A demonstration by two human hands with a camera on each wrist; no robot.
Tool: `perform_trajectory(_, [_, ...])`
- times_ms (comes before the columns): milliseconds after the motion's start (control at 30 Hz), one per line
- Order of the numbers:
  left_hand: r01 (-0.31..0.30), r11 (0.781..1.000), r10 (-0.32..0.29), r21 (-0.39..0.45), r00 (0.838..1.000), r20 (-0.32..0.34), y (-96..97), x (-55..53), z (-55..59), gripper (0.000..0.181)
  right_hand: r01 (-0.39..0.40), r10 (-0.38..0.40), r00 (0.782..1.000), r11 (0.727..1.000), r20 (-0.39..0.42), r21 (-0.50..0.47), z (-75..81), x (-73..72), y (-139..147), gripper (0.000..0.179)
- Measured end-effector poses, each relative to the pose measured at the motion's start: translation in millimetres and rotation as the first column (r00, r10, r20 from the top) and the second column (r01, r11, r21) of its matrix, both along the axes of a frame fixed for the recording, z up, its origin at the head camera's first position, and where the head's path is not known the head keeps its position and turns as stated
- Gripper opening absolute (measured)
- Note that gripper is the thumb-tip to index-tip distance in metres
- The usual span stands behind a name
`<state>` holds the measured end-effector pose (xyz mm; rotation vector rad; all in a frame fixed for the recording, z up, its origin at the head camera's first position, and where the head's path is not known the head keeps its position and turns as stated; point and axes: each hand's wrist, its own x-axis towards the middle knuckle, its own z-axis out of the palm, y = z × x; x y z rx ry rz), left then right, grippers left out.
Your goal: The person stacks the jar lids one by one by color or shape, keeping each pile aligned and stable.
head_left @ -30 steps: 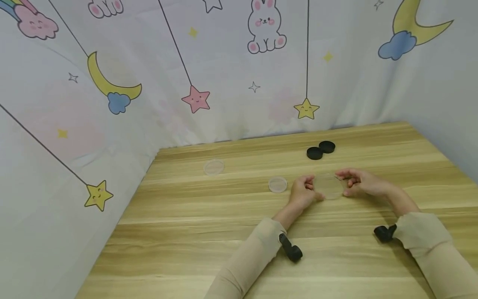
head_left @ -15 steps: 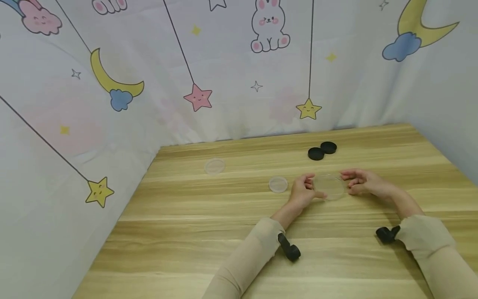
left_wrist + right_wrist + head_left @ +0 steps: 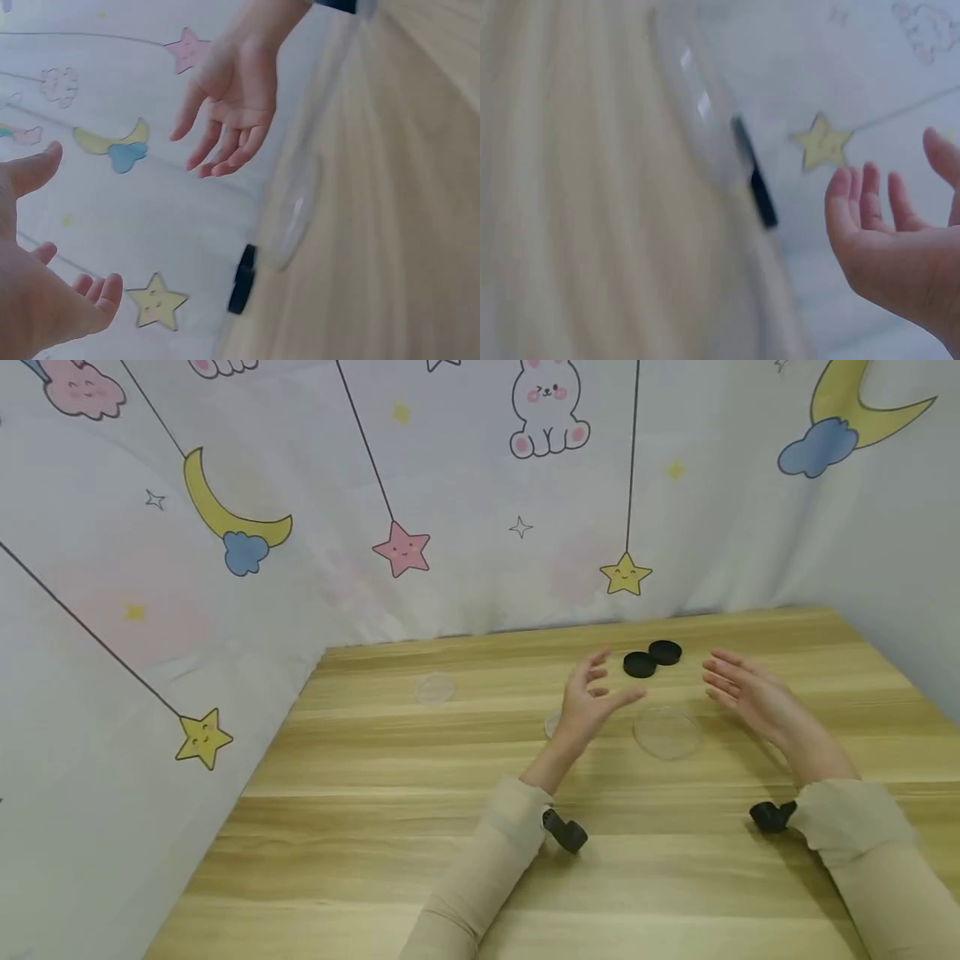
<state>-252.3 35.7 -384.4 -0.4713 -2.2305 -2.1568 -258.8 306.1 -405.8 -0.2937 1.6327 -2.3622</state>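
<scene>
A large clear round dish point(image 3: 667, 732) lies on the wooden table, between and below my two hands; it looks like a shallow transparent disc. My left hand point(image 3: 588, 697) is raised to the left of it, fingers loosely spread and holding nothing. To its right my right hand point(image 3: 753, 693) is lifted too, with relaxed fingers and nothing in them. A smaller clear disc point(image 3: 552, 725) is mostly hidden behind my left hand. Two black round caps point(image 3: 640, 665) touch each other farther back. In the left wrist view the clear dish point(image 3: 292, 214) appears blurred beside the black caps point(image 3: 241, 280).
Another faint clear disc point(image 3: 435, 688) lies toward the back left of the wooden table point(image 3: 360, 827). A white curtain point(image 3: 465, 577) printed with stars, moons and a rabbit hangs behind the table's back edge. Black wrist cameras point(image 3: 566, 832) sit at both cuffs.
Both hands have let go of the large clear dish and risen away from it, moving apart. The dish stays on the table. The view has tilted slightly.
</scene>
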Motion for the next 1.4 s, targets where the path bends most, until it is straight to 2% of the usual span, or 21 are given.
perform_trajectory(133, [-0.108,0.992,0.111,0.061,0.993,-0.048,-41.1,-20.2,25.2,0.077,0.08,-0.071,0.995,0.984,-0.064,0.156,26.5,-12.5,-47,0.071])
perform_trajectory(233, [-0.194,0.977,0.199,0.082,0.979,-0.049,-78.1,-34.8,34.0,0.082,0.121,-0.092,0.989,0.952,-0.113,0.281,40.5,-24.6,-88,0.073])
perform_trajectory(333, [-0.26,0.962,0.261,0.086,0.965,-0.004,-116.8,-47.9,38.1,0.084,0.117,-0.067,0.986,0.929,-0.152,0.351,48.2,-39.0,-126,0.074])
perform_trajectory(500, [-0.347,0.937,0.344,0.033,0.936,0.072,-178.8,-68.9,38.5,0.087,0.081,-0.018,0.988,0.907,-0.154,0.414,51.9,-62.3,-179,0.077])
perform_trajectory(667, [-0.343,0.936,0.35,-0.073,0.929,0.124,-228.8,-80.2,27.4,0.091,0.056,-0.004,0.993,0.892,-0.117,0.448,45.1,-74.9,-224,0.079])
perform_trajectory(800, [-0.341,0.933,0.357,-0.112,0.916,0.183,-261.4,-81.5,21.3,0.092,0.032,0.003,0.997,0.891,-0.076,0.453,31.4,-80.4,-259,0.082])
perform_trajectory(900, [-0.336,0.933,0.358,-0.132,0.907,0.224,-277.2,-79.0,22.2,0.093,0.009,0.012,0.999,0.892,-0.045,0.452,17.6,-83.5,-285,0.082])
perform_trajectory(1033, [-0.295,0.942,0.331,-0.161,0.897,0.294,-285.5,-77.5,20.2,0.093,-0.02,0.009,1.0,0.914,0.029,0.405,-0.7,-83.9,-312,0.081])
perform_trajectory(1167, [-0.277,0.95,0.312,-0.145,0.867,0.389,-289.4,-85.0,5.8,0.092,-0.048,0.018,0.996,0.925,0.082,0.376,-12.4,-82.1,-332,0.079])
perform_trajectory(1267, [-0.276,0.951,0.309,-0.138,0.85,0.427,-292.4,-94.3,-9.7,0.089,-0.051,0.023,0.997,0.922,0.077,0.384,-16.8,-81.6,-340,0.078])
perform_trajectory(1300, [-0.269,0.952,0.305,-0.144,0.849,0.432,-292.9,-97.3,-15.1,0.088,-0.05,0.022,0.997,0.921,0.077,0.385,-17.8,-81.4,-342,0.079])
perform_trajectory(1400, [-0.208,0.953,0.284,-0.22,0.867,0.41,-292.2,-104.5,-28.9,0.079,-0.043,0.015,0.997,0.913,0.07,0.406,-21.7,-81.8,-343,0.077])
